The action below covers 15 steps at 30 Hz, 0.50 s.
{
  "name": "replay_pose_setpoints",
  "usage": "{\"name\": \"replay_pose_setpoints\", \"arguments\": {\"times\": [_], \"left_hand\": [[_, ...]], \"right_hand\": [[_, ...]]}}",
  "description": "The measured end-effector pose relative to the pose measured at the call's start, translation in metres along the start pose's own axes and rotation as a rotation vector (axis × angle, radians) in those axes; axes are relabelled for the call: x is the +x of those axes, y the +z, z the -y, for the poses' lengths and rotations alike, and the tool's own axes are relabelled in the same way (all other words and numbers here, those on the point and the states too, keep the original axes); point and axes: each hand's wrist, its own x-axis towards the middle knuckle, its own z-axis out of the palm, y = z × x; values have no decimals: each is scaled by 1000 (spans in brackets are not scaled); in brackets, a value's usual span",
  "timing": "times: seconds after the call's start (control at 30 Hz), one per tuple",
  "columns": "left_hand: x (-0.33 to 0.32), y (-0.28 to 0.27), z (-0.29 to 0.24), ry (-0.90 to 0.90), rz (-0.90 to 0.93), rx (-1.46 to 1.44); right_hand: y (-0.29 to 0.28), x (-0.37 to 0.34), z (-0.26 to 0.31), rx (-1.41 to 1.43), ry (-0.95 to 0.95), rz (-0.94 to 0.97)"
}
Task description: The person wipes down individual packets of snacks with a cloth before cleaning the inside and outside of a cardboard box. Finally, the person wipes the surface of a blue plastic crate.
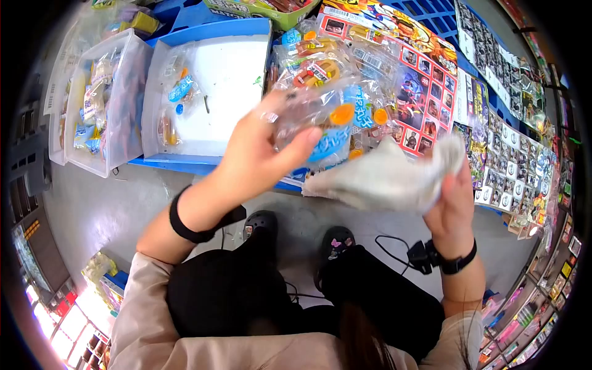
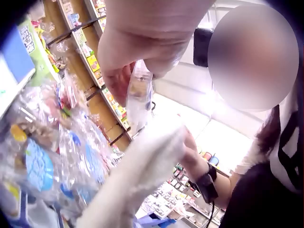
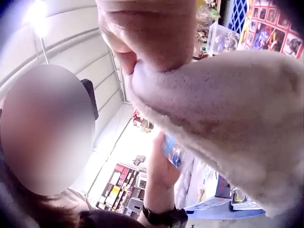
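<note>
My left hand [image 1: 259, 142] holds a clear plastic packet [image 1: 330, 132] with a blue label and an orange spot, thumb over its near side. In my right hand [image 1: 453, 200] a whitish cloth [image 1: 382, 179] is pinched at one end; it stretches leftward below the packet, blurred in the head view. The right wrist view shows the cloth [image 3: 228, 118] large, with greyish stains, gripped between thumb and fingers. Beyond the left hand lies a heap of similar clear packets [image 1: 314, 58] with blue labels and orange parts.
A white-lined blue box [image 1: 231, 80] holds a few packets at its left side. Beside it stands a translucent bin [image 1: 126, 117] of small packaged items. Printed picture sheets [image 1: 422, 92] lie at the right, and a green box [image 1: 287, 18] is at the back.
</note>
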Motion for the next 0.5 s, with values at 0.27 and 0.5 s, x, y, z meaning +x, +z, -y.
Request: {"name": "replay_pose_setpoints", "arguments": {"times": [0.27,0.5], "left_hand": [[67,25,20,44,88,169],[52,14,-14,268,-2,380]], "right_hand": [[-9,-26,10,-350,87,682],[-2,-38,14,-90,170,355]]}}
